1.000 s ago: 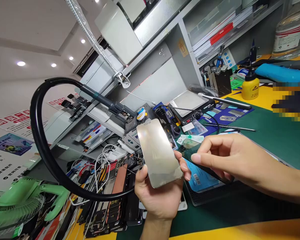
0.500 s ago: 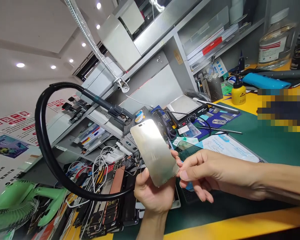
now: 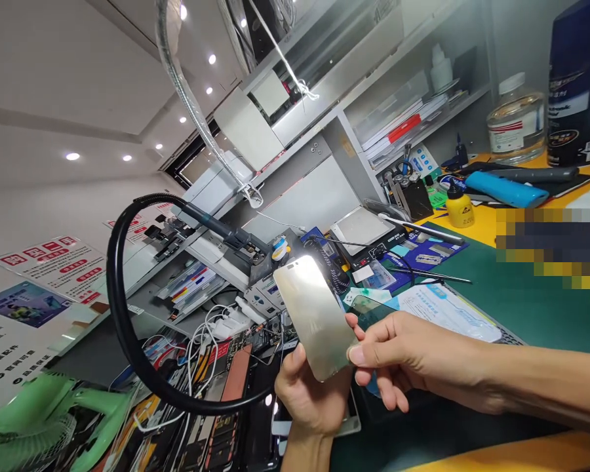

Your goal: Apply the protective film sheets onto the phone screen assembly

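While the head view took in both hands, one pale gold, mirror-like rectangular panel with rounded corners (image 3: 317,314) was tilted above the near part of the yellow counter (image 3: 531,452). The left hand (image 3: 314,396) cradled its near end, thumb along the left edge and fingers curled behind and around the right edge. The right hand (image 3: 398,347) had thumb and index finger pinching the near right corner, its other fingers loosely bent. The panel was probably light, stiff, slick and easily cracked or smudged, so opposite edges looked the safest hold.

Beyond the right hand lay one dark translucent sheet (image 3: 371,307). Farther off stood one small yellow bottle with a black cap (image 3: 461,210), one clear bottle with a white cap (image 3: 515,128) and one silver-topped black heating plate (image 3: 361,229). At left, the stacked dark phone frames (image 3: 221,429) overlapped too much to count.
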### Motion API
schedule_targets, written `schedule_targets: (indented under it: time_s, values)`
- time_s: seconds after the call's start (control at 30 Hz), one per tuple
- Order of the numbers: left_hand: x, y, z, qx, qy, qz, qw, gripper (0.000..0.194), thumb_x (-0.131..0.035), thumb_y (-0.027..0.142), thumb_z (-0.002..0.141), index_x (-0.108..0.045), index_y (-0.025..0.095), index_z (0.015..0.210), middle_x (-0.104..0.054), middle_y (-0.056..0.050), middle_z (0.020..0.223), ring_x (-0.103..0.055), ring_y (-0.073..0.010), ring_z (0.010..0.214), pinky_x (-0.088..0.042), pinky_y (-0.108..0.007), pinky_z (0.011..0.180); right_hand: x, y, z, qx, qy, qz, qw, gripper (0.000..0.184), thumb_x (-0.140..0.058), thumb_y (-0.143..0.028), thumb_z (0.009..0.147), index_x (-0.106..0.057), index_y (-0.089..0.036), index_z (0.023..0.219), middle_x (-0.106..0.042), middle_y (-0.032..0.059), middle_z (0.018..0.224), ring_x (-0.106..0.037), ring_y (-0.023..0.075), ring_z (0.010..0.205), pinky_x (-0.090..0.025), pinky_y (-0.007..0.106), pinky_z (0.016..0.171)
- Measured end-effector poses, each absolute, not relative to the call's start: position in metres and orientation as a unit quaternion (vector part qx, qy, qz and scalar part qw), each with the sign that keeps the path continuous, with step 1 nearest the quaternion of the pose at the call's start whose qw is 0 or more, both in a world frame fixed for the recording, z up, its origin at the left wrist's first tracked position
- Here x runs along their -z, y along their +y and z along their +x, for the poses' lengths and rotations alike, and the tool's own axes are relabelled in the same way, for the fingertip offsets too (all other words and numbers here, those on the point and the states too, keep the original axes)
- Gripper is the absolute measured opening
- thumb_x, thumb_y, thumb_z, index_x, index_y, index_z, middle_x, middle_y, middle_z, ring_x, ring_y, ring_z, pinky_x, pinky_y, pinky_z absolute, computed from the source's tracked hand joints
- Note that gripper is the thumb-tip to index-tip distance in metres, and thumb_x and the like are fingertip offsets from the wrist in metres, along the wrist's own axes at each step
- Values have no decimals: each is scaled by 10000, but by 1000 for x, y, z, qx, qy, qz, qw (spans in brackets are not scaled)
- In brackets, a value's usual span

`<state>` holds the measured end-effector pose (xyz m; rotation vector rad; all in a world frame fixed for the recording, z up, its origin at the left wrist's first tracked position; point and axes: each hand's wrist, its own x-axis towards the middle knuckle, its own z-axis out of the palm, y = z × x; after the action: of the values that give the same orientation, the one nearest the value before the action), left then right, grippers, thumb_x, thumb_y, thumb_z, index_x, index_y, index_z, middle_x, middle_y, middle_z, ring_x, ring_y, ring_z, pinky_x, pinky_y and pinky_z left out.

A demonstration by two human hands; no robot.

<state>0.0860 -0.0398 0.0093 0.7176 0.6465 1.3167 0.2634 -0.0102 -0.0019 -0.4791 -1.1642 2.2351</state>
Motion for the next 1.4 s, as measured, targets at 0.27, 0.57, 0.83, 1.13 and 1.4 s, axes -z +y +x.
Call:
schedule_targets:
  time_s: [0.27, 0.57, 0.83, 1.13, 1.4]
  values:
    - [-12, -36, 84, -587, 278, 321, 689, 570, -563, 488, 816, -753, 78, 1164, -726, -208, 1221, -669, -365, 1091, -473, -487, 1005, 11, -8, 263, -792, -487, -203, 308, 387, -762, -493, 852, -709, -121, 760, -685, 33, 645, -622, 101, 537, -466, 188, 550]
    - [-14, -37, 81, -584, 254, 318, 702, 487, -576, 443, 881, -774, 84, 1144, -751, -193, 1179, -696, -324, 1047, -502, -433, 986, 4, -9, 266, -788, -499, -203, 297, 410, -770, -512, 836, -702, -111, 794, -669, 27, 652, -626, 101, 550, -456, 190, 558]
    - [-6, -31, 73, -559, 195, 391, 704, 563, -515, 510, 885, -773, 72, 1128, -758, -209, 1052, -680, -387, 1054, -463, -535, 1021, 11, -7, 271, -713, -582, -250, 299, 369, -793, -502, 817, -685, -150, 835, -662, 4, 704, -662, 147, 613, -470, 220, 544]
    - [1, -32, 75, -500, 191, 412, 737, 472, -619, 467, 844, -798, 83, 1053, -756, -212, 1050, -655, -444, 1093, -502, -592, 952, 0, -13, 273, -535, -675, -323, 391, 552, -842, -307, 765, -519, -253, 1209, -661, -26, 917, -601, 155, 793, -493, 257, 707]
    - [1, -31, 77, -483, 209, 412, 744, 351, -694, 416, 838, -816, 126, 992, -777, -172, 999, -695, -396, 1046, -546, -542, 921, -7, -8, 273, -609, -623, -245, 426, 334, -769, -320, 861, -520, -207, 1052, -668, -13, 861, -626, 147, 702, -542, 281, 640]
